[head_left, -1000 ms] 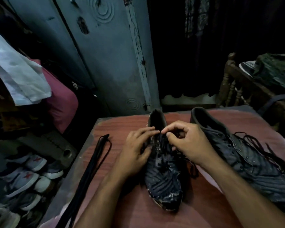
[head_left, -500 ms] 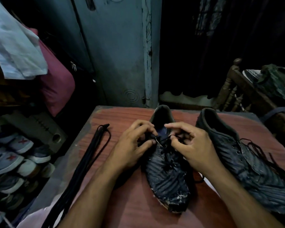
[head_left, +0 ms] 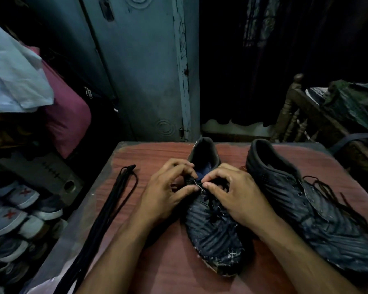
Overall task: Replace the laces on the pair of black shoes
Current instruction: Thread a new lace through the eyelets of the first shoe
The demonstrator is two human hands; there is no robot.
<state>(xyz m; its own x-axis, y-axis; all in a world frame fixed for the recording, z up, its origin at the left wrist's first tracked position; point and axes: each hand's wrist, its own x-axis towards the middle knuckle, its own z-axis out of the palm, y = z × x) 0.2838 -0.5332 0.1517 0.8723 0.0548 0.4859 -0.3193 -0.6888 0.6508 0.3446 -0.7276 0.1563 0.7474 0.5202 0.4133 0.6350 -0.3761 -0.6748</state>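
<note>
Two black shoes stand on the reddish wooden table (head_left: pixel 157 153), toes toward me. Both hands work at the top eyelets of the left shoe (head_left: pixel 215 232). My left hand (head_left: pixel 168 192) pinches the shoe's lace (head_left: pixel 210 205) at the tongue, and my right hand (head_left: pixel 234 192) pinches the same lace from the other side, thumbs almost touching. The right shoe (head_left: pixel 314 211) lies untouched with loose dark laces (head_left: pixel 327 187) spilling off its side. A bundle of long black laces (head_left: pixel 113 206) lies on the table to the left of my left arm.
A blue metal door (head_left: pixel 136 71) stands behind the table. Several grey and white shoes (head_left: pixel 13 217) are piled on the floor at left under a pink bag (head_left: pixel 66 115) and white cloth. A wooden chair (head_left: pixel 293 111) with clothes on it stands at right.
The view has shifted a little. My fingers have moved from the shoe's upper tongue down onto the lace at the top eyelets and closed tighter together. The shoes and spare laces have stayed put.
</note>
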